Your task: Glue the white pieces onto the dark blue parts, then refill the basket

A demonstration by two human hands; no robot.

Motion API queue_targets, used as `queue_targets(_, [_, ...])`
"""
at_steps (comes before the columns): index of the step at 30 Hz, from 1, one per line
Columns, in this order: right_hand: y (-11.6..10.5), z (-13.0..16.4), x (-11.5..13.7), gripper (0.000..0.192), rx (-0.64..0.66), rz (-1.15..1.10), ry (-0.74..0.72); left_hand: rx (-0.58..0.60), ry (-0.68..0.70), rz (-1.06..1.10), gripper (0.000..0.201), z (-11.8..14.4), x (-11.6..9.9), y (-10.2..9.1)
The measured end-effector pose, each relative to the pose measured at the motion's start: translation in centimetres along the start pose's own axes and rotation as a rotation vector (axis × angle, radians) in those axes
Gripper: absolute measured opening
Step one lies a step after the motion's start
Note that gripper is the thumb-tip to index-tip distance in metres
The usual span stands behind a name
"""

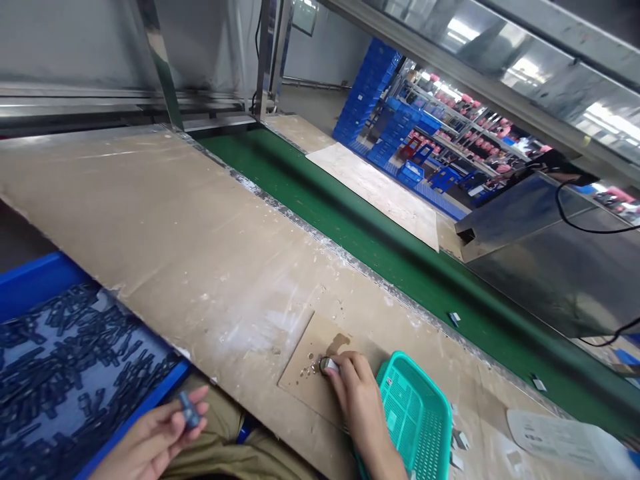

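My left hand [170,427], low at the left, pinches a small dark blue-black stepped part [189,409] between thumb and fingers. It is held above my lap, beside the blue bin [163,393] of many similar dark parts. My right hand [357,393] is closed on a small whitish block [330,364] at a piece of cardboard [300,373]. A thin dark ring [323,365] shows at the block's end; whether it is attached, I cannot tell. Wet brown spots and small shiny drops mark the cardboard. My right wrist lies beside a green plastic basket [443,413].
A green conveyor belt [320,200] runs diagonally behind the brown-covered bench [165,220], carrying small pieces [454,319]. Several small grey-white blocks [460,440] lie right of the basket, near a translucent plastic container [565,437]. A metal frame and a metal box [545,260] stand beyond.
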State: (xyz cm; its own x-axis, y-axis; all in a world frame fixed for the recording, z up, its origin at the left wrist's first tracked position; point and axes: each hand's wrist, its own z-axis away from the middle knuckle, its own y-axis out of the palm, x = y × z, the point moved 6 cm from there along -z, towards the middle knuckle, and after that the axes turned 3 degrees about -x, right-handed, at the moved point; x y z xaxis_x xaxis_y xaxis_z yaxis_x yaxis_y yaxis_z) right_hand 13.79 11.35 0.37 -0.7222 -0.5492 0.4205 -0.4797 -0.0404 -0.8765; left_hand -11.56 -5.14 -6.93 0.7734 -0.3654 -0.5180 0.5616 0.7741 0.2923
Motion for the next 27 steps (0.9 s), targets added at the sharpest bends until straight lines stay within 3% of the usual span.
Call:
queue_targets(3, [0.4, -0.1, -0.3, 0.031, 0.044, -0.020, 0.057, 0.170, 0.022, -0.108, 0.052, 1.2, 0.0, 4.0])
queue_targets(7, [0.2, -0.1, -0.6, 0.032, 0.042, -0.134, 0.156, 0.265, 0.008, -0.164, 0.053, 1.4, 0.8, 7.1])
queue_targets(14, [-1.1, 1.7, 1.4, 0.030, 0.039, -0.802, 0.590, 0.422, 0.078, -0.131, 0.050, 1.8, 3.3, 12.0])
queue_targets(21, [-1.2, 3.0, 4.1, 0.022, -0.023, -0.956, 0.696, 0.483, 0.105, -0.147, 0.053, 1.7, 4.4, 12.9])
queue_targets(27, [0.4, 3.2, 4.4, 0.022, 0.137, -0.854, 0.571, 0.465, 0.181, -0.233, 0.047, 2.1, 4.2, 12.8])
